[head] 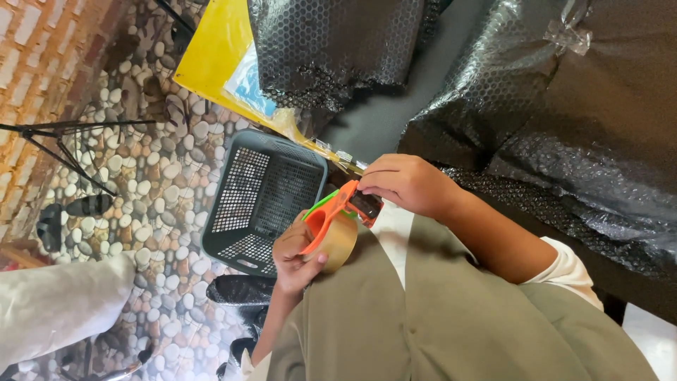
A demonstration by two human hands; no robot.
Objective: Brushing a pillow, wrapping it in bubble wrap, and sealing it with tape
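My left hand (295, 259) grips an orange tape dispenser (326, 220) with a roll of tan tape (340, 241), holding it over my olive-trousered lap. My right hand (407, 183) pinches the dispenser's front end by the cutter, thumb and fingers closed on it. A green part of the dispenser shows beside the orange frame. Whether a strip of tape is being pulled out is hidden under the fingers.
A dark grey perforated plastic basket (261, 201) stands on the pebble floor just beyond the hands. Black bubble wrap (564, 127) covers the surface to the right, with another sheet (331, 49) above. A yellow flat packet (211, 56), a tripod leg (63, 130) and sandals (70, 212) lie to the left.
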